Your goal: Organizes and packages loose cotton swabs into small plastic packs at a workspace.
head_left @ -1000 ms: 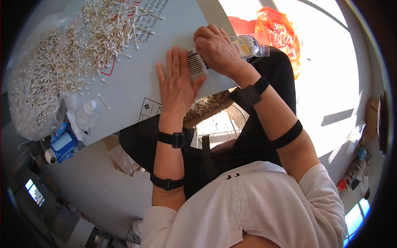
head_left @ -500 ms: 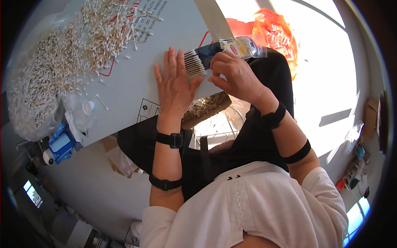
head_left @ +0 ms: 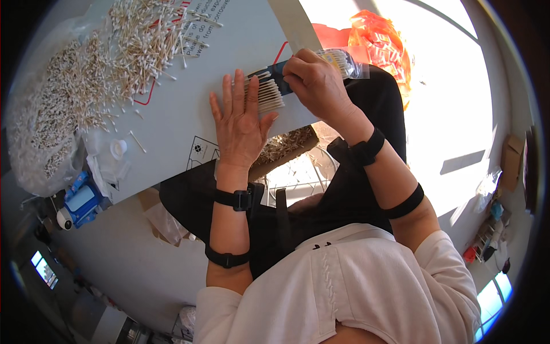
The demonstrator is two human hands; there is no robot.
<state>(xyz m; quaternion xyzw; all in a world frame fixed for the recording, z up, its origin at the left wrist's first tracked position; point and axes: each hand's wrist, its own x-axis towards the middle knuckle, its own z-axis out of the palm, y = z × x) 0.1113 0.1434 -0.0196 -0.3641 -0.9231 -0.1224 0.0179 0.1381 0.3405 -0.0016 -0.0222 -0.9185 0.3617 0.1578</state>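
My left hand (head_left: 239, 129) lies on the table with its fingers stretched and apart, touching the left end of a row of cotton swabs (head_left: 269, 96) laid side by side. Right of the row, a dark blue strip (head_left: 277, 73) shows partly. My right hand (head_left: 318, 83) rests over that strip, its fingers curled and pressed together; what they pinch, if anything, is hidden. Beyond that hand lies a clear plastic packet of cotton swabs (head_left: 350, 64), partly covered, reaching past the table edge.
Loose cotton swabs (head_left: 143, 43) are heaped at the far left, spilling from a clear plastic bag (head_left: 34, 155). Near them lie a white ring (head_left: 118, 149) and a single swab (head_left: 138, 141). A box of bits (head_left: 286, 152) stands below the table edge; an orange bag (head_left: 381, 49) sits beyond.
My right hand has moved left and away from me, now covering more of the dark strip and the packet's label. My left hand has shifted slightly left.
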